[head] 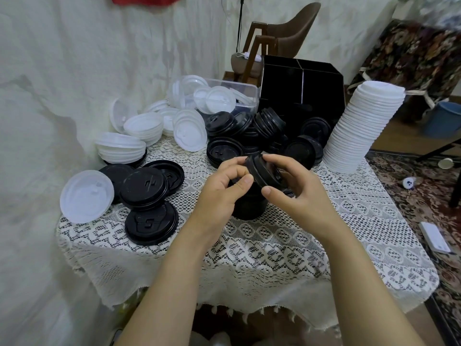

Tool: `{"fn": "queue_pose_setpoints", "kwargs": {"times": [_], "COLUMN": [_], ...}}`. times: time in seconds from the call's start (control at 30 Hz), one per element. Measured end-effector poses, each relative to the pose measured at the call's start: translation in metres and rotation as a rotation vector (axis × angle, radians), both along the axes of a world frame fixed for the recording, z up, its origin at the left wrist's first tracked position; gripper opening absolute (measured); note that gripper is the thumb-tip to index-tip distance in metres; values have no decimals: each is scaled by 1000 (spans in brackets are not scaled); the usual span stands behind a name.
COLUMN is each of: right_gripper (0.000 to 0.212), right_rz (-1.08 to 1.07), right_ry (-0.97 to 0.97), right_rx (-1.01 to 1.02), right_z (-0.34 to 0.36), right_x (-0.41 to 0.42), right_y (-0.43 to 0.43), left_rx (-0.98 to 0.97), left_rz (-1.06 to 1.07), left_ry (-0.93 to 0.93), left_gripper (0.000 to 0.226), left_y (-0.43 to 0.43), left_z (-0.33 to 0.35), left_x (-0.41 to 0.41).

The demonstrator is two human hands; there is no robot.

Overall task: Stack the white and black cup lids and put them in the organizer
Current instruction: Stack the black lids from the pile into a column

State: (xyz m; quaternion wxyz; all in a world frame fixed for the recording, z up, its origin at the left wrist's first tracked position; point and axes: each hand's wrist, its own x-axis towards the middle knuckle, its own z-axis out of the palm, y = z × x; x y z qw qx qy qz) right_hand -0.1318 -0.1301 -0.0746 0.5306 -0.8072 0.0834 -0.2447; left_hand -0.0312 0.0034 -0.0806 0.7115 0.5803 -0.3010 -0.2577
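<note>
Both my hands hold a small bunch of black lids (260, 169), tilted on edge, above a black stack (249, 207) standing on the table. My left hand (224, 188) pinches its left side and my right hand (289, 183) grips its right side. Loose black lids (144, 187) lie at the left and in a heap (269, 131) behind my hands. White lids (142, 126) are scattered at the back left, with one (86, 196) at the left edge. A tall leaning stack of white lids (361, 128) stands at the right. The black organizer (301, 86) sits at the back.
A lace cloth (274, 250) covers the small table. A clear plastic box (232, 96) with white lids stands beside the organizer. A brown chair (287, 31) is behind the table, a blue bucket (444, 118) and a patterned carpet (411, 186) to the right.
</note>
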Motion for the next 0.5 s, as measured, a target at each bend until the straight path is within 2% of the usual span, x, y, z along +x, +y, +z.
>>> {"fn": "queue_pose_setpoints", "kwargs": {"times": [0.17, 0.5], "right_gripper": [50, 48], "right_rz": [-7, -26], "right_ry": [-3, -36], "right_rx": [7, 38], "right_z": [0, 2], "right_x": [0, 1], "right_y": [1, 3], "left_rx": [-51, -102], "left_rz": [-44, -26], "left_ry": [51, 90], "left_gripper": [23, 17], "left_y": [2, 1], "left_z": [1, 0], "left_x": [0, 2]}}
